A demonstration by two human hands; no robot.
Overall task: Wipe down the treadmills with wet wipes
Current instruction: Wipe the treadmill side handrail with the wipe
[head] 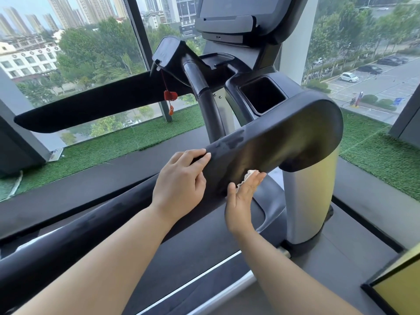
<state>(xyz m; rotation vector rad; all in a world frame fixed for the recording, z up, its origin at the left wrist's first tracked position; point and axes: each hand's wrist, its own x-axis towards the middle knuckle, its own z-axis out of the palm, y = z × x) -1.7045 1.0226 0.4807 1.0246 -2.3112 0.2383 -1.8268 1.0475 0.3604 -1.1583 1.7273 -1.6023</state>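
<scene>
Only the two arms of the person are in view, and both come in from the near edge. The left forearm [109, 258] is bare on all its visible length. It looks very wide at the near side, because of the wide-angle lens, and narrower toward the wrist. The right forearm [286, 271] is bare too and looks slimmer. The left hand [179, 185] shows its back, smooth, with soft knuckles. Its fingernails [208, 155] are short, rounded and of natural colour, with a light shine. The right hand [241, 201] shows its thumb side, with slim fingers [254, 180]. Clothing lies outside the picture.
</scene>
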